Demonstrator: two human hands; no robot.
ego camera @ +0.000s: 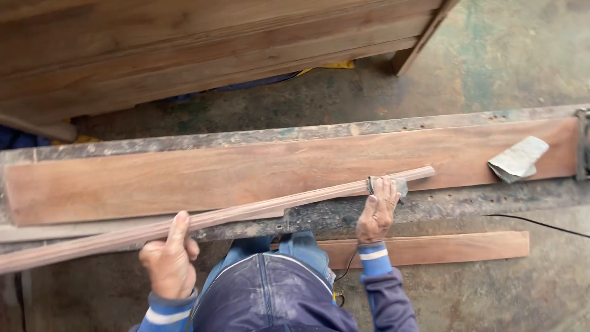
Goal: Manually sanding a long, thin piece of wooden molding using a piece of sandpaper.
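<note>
Sanding: moulding strip (pixel 246 212), judged light and whippy, is clasped near-left by left hand (pixel 169 261); sandpaper (pixel 387 184) is pinched by right hand (pixel 377 212).

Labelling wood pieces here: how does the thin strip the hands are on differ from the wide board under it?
The thin strip is narrow and moulded; the wide board is broad and flat. The strip lies slanted, its left end past the bench edge; the board lies flat along the bench. The left hand grips the strip and the right hand presses sandpaper on it; neither hand grips the board. Both are reddish-brown wood.
</note>
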